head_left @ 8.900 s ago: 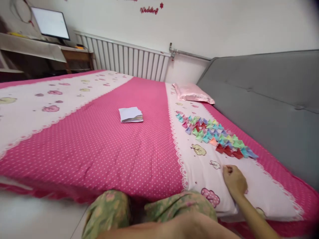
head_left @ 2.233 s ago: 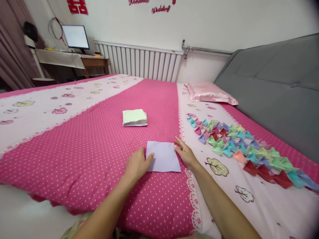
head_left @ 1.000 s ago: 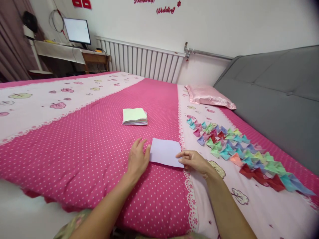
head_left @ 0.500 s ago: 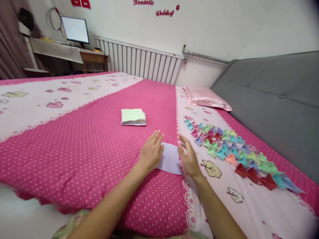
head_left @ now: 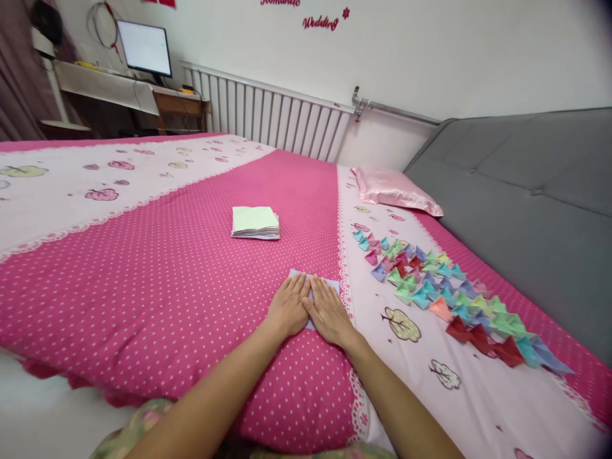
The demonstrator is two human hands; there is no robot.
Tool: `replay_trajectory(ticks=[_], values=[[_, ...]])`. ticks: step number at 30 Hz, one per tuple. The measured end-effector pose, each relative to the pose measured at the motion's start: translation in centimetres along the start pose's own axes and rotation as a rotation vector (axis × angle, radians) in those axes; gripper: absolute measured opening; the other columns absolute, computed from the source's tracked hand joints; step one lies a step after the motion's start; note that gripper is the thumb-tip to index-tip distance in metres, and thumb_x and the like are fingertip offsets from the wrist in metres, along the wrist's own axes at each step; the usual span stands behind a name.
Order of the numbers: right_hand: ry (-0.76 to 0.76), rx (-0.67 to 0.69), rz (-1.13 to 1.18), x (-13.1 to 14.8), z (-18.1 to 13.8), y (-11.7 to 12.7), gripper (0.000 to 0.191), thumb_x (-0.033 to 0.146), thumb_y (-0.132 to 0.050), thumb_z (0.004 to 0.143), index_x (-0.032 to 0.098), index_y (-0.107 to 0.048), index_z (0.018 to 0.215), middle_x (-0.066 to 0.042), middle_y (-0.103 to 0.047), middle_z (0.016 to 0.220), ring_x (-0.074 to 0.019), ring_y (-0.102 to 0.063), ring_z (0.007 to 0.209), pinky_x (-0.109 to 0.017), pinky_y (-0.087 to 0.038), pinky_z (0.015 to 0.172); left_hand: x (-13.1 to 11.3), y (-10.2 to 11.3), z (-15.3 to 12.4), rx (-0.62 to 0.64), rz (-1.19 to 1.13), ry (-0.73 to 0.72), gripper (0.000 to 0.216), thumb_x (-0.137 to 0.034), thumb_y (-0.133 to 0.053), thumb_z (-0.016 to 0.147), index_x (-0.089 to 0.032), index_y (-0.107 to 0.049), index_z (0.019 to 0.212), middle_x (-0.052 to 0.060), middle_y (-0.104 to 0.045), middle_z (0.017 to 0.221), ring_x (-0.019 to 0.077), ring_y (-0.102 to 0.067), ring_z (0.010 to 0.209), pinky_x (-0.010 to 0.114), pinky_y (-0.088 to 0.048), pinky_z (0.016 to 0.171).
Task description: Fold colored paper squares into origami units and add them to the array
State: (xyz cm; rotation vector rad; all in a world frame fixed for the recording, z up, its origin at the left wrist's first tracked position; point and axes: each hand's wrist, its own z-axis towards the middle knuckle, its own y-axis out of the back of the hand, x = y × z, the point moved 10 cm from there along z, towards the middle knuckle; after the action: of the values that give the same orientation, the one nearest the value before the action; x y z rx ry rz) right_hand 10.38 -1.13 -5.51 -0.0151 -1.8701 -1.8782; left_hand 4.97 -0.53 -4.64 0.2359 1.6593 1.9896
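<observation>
A lavender sheet of paper (head_left: 333,284) lies on the pink dotted bedspread (head_left: 191,280), mostly hidden under my hands. My left hand (head_left: 289,305) rests flat on its left part, fingers stretched out. Pressed flat on the right part is my right hand (head_left: 327,310), its thumb meeting the left hand. Farther off sits a stack of coloured paper sheets (head_left: 255,220) with a pale green one on top. To the right, several rows of small folded paper boats (head_left: 440,287) in many colours stand on the bed.
A pink satin pillow (head_left: 394,191) lies beyond the folded papers, beside the grey padded headboard (head_left: 530,172). A white radiator (head_left: 268,111) runs along the wall. At the far left a desk (head_left: 108,89) carries a monitor (head_left: 145,49).
Both hands have come down from the sides of the lavender sheet and now lie flat on it, close together. The camera view has shifted slightly.
</observation>
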Motion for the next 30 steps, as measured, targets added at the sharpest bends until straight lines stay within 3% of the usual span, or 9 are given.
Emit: replay_trajectory(ticks=[8, 22, 26, 30], values=[[-0.102, 0.007, -0.064, -1.3, -0.1, -0.1, 0.071, 0.056, -0.007, 0.087, 0.01, -0.019, 0.14, -0.01, -0.016, 0.147, -0.024, -0.01, 0.136, -0.042, -0.006, 0.109, 0.8, 0.9, -0.3, -0.015, 0.046, 0.088, 0.047, -0.03, -0.026, 0.089, -0.015, -0.038, 0.132, 0.014, -0.034, 0.14, 0.0263, -0.025, 0.131, 0.043, -0.018, 0.105], [-0.321, -0.058, -0.099, -4.4, -1.7, 1.2, 0.078, 0.061, -0.018, 0.083, 0.007, -0.021, 0.139, -0.013, -0.02, 0.146, -0.0307, -0.009, 0.135, -0.049, -0.001, 0.106, 4.2, 2.4, -1.0, -0.061, 0.126, 0.374, 0.052, -0.038, -0.029, 0.087, -0.015, -0.04, 0.132, 0.017, -0.036, 0.138, 0.0307, -0.027, 0.129, 0.048, -0.015, 0.104], [-0.394, -0.113, -0.105, -6.0, -2.2, 2.5, 0.069, 0.05, -0.028, 0.085, 0.005, -0.026, 0.137, -0.016, -0.025, 0.144, -0.0322, -0.015, 0.133, -0.05, -0.006, 0.105, 5.5, 3.3, -1.9, -0.053, 0.142, 0.438, 0.048, -0.031, -0.029, 0.087, -0.012, -0.042, 0.129, 0.02, -0.037, 0.136, 0.0322, -0.029, 0.128, 0.05, -0.018, 0.102], [-0.43, -0.267, -0.053, -7.2, -2.4, 4.9, 0.057, 0.03, -0.033, 0.085, 0.003, -0.026, 0.135, -0.021, -0.037, 0.136, -0.0316, -0.032, 0.126, -0.047, -0.019, 0.103, 6.9, 4.8, -2.8, -0.098, 0.162, 0.479, 0.047, -0.022, -0.027, 0.087, -0.004, -0.043, 0.127, 0.023, -0.039, 0.134, 0.0308, -0.032, 0.127, 0.047, -0.024, 0.102]])
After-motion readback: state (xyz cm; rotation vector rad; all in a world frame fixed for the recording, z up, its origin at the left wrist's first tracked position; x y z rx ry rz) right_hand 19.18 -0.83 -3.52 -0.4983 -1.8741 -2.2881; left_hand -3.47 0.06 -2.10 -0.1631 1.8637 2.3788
